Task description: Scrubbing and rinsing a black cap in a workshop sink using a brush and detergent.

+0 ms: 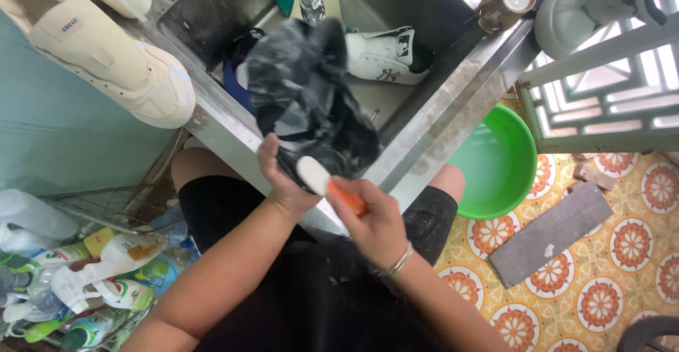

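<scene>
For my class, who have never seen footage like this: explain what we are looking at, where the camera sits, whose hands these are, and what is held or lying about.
There is one picture, from a camera worn on a person's head, looking down at their own two bare hands and lap. The left hand grips a soapy black shoe over a metal sink, below the tap. The right hand holds an orange-handled brush against the shoe. A white shoe lies in the sink and a cream shoe rests on its left edge. A green basin stands on the patterned floor tiles, and bottles lie lower left.
</scene>
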